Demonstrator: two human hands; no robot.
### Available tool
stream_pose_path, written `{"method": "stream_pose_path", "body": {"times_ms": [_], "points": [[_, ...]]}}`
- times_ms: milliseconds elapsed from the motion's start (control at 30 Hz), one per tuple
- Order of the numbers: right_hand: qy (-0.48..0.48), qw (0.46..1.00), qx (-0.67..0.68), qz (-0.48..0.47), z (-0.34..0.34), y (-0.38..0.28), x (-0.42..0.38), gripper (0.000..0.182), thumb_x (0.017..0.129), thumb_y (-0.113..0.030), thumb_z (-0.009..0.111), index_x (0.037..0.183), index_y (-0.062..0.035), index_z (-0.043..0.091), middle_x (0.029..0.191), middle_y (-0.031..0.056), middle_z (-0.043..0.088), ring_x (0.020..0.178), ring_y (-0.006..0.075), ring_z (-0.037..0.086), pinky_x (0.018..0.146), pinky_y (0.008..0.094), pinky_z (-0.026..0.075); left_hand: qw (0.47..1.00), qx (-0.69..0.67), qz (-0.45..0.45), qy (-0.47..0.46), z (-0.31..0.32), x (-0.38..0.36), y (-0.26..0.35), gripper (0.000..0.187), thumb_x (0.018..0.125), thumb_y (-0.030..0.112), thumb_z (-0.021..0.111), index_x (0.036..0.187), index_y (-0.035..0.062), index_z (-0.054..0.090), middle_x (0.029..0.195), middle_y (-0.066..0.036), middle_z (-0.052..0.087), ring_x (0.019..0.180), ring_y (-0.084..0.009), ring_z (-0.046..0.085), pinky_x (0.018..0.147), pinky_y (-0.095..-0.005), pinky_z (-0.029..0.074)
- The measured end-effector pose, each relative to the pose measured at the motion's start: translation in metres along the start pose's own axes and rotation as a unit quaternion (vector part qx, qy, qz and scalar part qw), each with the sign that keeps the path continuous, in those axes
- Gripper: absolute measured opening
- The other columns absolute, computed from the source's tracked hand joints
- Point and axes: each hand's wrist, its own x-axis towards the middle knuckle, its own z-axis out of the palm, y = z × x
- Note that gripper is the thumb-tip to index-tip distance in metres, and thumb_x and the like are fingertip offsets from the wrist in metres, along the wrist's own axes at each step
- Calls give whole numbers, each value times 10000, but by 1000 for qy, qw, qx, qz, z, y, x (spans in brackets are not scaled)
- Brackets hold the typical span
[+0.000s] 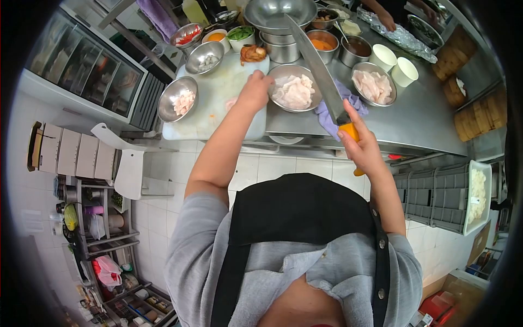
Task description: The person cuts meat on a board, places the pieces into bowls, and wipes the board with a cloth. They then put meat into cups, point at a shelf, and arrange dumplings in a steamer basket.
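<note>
My right hand (pixel 362 143) is wrapped round the yellow handle of a large kitchen knife (pixel 317 64), its broad blade pointing up and away over the counter. My left hand (pixel 256 91) has its fingers curled at the left rim of a metal bowl (pixel 293 107); the fingertips are partly hidden. Pale raw meat slices (pixel 294 90) fill that bowl. Under my left forearm lies a white cutting board (pixel 212 128) with a small pink meat scrap (pixel 231 104) on it. A smaller bowl (pixel 163 98) of diced meat stands at the board's left.
A purple cloth (pixel 327 117) lies beside another bowl of meat slices (pixel 374 84). Browned meat (pixel 253 53) sits on the board's far edge. Behind are a large metal bowl (pixel 267 22), ingredient containers and white cups (pixel 405 72). Another person's hand (pixel 387 22) is near foil at the far right.
</note>
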Motion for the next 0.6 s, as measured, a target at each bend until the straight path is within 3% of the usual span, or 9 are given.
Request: {"method": "stream_pose_path", "body": {"times_ms": [100, 200, 300, 400, 467, 500, 567, 600], "points": [[5, 999, 1, -52, -1, 6, 6, 641, 918, -21, 590, 1509, -144, 374, 1369, 134, 554, 1097, 186, 573, 949, 287, 429, 978, 83, -49, -185, -11, 13, 23, 195, 851, 90, 575, 1005, 130, 688, 1172, -158, 580, 1109, -356, 556, 922, -427, 497], [-5, 997, 12, -81, -3, 8, 6, 634, 918, -22, 588, 1506, -122, 371, 1490, 150, 451, 1309, 221, 483, 1064, 316, 362, 992, -22, -53, -115, 5, 10, 16, 162, 852, 85, 573, 935, 135, 703, 1142, -144, 603, 1098, -346, 564, 906, -427, 504], [-13, 996, 7, -83, -7, 11, 7, 639, 916, -21, 592, 1507, -120, 369, 1503, 144, 444, 1333, 220, 473, 1078, 318, 354, 988, -86, -33, -125, 11, 9, 0, 150, 843, 82, 577, 900, 133, 706, 1108, -131, 629, 1099, -336, 567, 902, -423, 502], [-11, 997, 6, -79, -12, 10, 7, 648, 914, -18, 597, 1510, -125, 367, 1480, 136, 472, 1300, 204, 498, 1064, 313, 368, 992, -58, -47, -102, 11, 2, -9, 164, 831, 81, 574, 911, 133, 707, 1050, -126, 641, 1084, -340, 567, 898, -415, 494], [-1, 996, 6, -89, -15, 10, 7, 663, 917, -13, 593, 1520, -150, 355, 1226, 77, 487, 1043, 148, 472, 878, 280, 374, 992, -9, -84, -91, 6, -2, -12, 178, 831, 90, 570, 929, 130, 713, 1067, -123, 634, 1076, -345, 565, 899, -411, 492], [6, 995, 3, -102, -14, 12, 8, 675, 922, -7, 588, 1528, -175, 343, 977, 21, 495, 794, 97, 441, 694, 247, 378, 991, 16, -103, -86, 3, -5, -10, 186, 830, 94, 568, 938, 129, 715, 1076, -122, 630, 1072, -348, 564, 899, -409, 490], [13, 993, -1, -114, -15, 13, 8, 688, 925, -3, 582, 1537, -199, 334, 731, -36, 503, 547, 46, 411, 513, 214, 383, 987, 107, -94, -77, -26, -9, 18, 250, 821, 55, 563, 992, 143, 724, 1111, -116, 632, 1092, -333, 550, 951, -394, 465], [13, 993, -3, -114, -16, 12, 8, 688, 925, -3, 582, 1536, -199, 335, 734, -36, 504, 549, 46, 411, 515, 214, 384, 981, 153, -90, -73, -34, -8, 30, 286, 817, 36, 560, 1019, 150, 728, 1128, -112, 633, 1102, -326, 543, 976, -386, 452]]}}
